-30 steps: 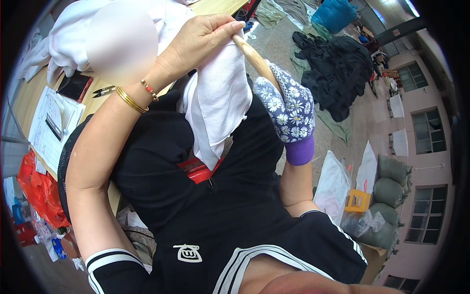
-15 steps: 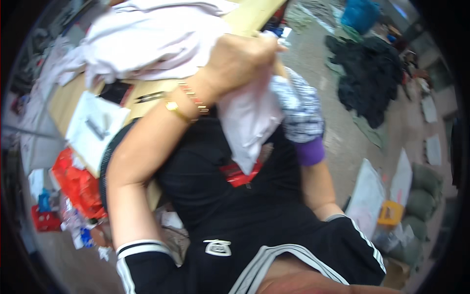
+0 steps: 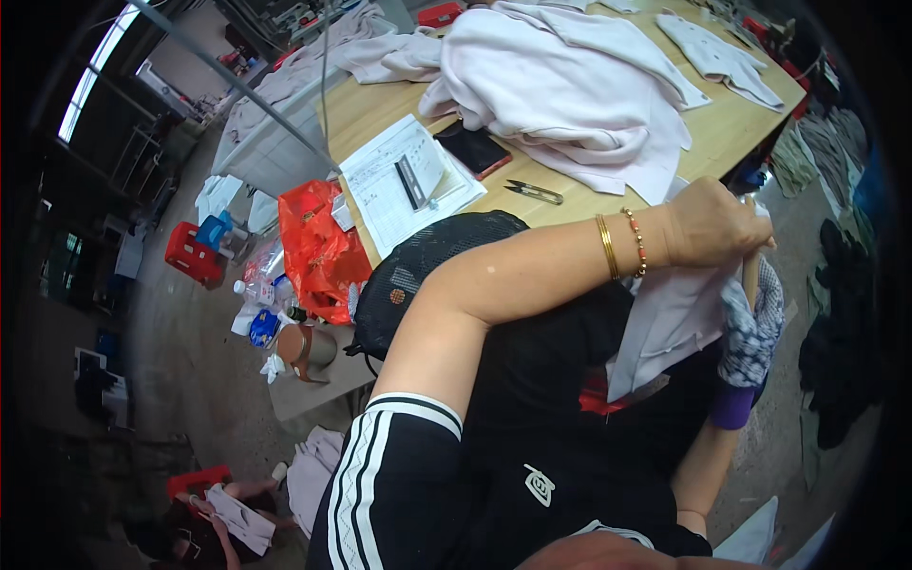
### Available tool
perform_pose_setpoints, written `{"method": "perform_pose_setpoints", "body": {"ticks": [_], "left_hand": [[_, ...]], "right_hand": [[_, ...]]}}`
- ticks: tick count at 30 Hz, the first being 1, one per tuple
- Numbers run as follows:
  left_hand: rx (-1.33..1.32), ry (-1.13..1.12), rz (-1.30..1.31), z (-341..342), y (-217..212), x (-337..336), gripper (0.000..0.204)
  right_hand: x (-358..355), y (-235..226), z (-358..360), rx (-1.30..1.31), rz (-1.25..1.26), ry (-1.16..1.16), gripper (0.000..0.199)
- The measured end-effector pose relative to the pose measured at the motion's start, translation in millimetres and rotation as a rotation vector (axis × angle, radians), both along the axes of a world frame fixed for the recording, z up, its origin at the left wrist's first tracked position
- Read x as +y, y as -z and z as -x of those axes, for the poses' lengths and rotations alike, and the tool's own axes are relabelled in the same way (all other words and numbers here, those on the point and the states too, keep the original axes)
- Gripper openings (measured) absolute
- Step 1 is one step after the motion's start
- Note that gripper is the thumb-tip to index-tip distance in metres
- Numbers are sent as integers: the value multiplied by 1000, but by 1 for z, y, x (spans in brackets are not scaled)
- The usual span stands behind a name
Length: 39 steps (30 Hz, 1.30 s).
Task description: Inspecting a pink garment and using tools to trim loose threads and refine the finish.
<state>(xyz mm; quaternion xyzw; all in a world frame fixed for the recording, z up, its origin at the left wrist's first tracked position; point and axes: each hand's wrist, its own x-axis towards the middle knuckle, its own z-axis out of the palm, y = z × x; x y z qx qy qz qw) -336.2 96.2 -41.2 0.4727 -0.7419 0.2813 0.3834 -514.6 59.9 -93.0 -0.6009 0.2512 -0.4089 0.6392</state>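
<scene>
A pale wood-topped table [image 3: 736,128] slants across the upper part of the view. A large, rumpled heap of whitish-pink cloth [image 3: 560,95] covers much of its middle, with a flatter pale piece [image 3: 719,62] spread near the far right corner. Closer to the near left edge lie written sheets [image 3: 380,185], a dark phone [image 3: 472,149] just beside them, and small thread snips [image 3: 534,192]. On the grey floor [image 3: 176,351], dark cloth [image 3: 836,332] lies crumpled at the right.
</scene>
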Motion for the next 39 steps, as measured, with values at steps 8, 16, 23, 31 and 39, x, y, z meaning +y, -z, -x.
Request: {"method": "perform_pose_setpoints", "body": {"ticks": [8,16,23,31,39], "left_hand": [[-97,-14,56,-12,0,-11,15],[-241,-103,10,0,-5,-4,10],[294,158,-100,8,-4,-1,35],[365,45,-243,2,-2,-1,44],[650,429,-675,1,5,-3,32]], "right_hand": [[2,-6,-8,394,1034,312,36],[-1,5,7,217,1045,127,40],[-7,20,2,184,1186,329,33],[-4,19,5,290,1070,354,25],[-2,20,11,284,1037,314,33]]}}
